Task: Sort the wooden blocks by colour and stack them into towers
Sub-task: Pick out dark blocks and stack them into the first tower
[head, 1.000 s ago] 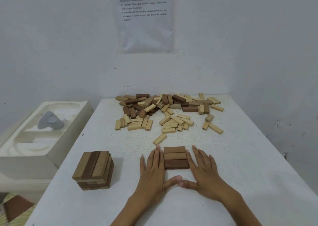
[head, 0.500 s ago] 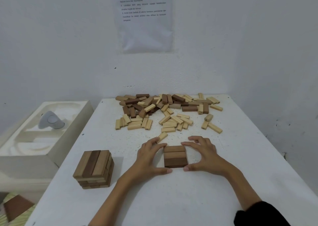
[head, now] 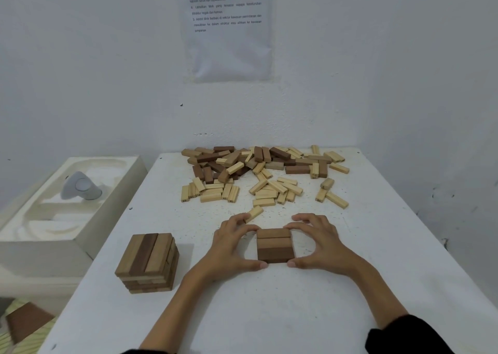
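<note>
Left hand [head: 231, 248] and right hand [head: 320, 243], fingers curled, are pinching a flat row of three brown wooden blocks [head: 274, 245] at near centre, apparently squaring a tower base; the next move is calling for more brown blocks from the far mixed pile [head: 264, 170]. Open white table [head: 390, 259] is lying rightward; a stacked brown tower [head: 148, 262] is standing near the left edge.
</note>
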`<state>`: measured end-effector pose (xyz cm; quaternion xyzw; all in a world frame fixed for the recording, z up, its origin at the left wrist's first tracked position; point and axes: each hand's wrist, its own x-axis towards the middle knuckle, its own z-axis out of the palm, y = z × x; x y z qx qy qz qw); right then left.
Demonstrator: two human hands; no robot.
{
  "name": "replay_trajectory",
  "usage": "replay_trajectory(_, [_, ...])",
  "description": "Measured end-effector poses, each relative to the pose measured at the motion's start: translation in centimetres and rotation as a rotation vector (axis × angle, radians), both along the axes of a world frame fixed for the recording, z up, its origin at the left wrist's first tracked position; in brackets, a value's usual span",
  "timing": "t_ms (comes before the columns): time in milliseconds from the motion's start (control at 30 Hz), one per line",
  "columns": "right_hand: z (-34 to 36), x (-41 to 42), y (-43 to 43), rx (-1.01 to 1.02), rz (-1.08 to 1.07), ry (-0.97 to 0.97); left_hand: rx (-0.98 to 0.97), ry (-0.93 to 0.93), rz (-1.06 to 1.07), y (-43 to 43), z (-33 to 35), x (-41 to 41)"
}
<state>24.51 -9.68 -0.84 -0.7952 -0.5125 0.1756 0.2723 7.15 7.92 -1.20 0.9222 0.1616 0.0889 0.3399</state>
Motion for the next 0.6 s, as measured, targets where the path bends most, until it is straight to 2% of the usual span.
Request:
replay_trajectory(433, [1.2,-0.7,-0.2,0.082,0.013,0.084,-0.102,-0.094,0.021,-0.3,1.1,-0.7])
replay_trajectory(600, [3.2,-0.9,-0.2,0.126,0.055,0.050,0.023,-0.108,0.004,-0.9,3.3,-1.3])
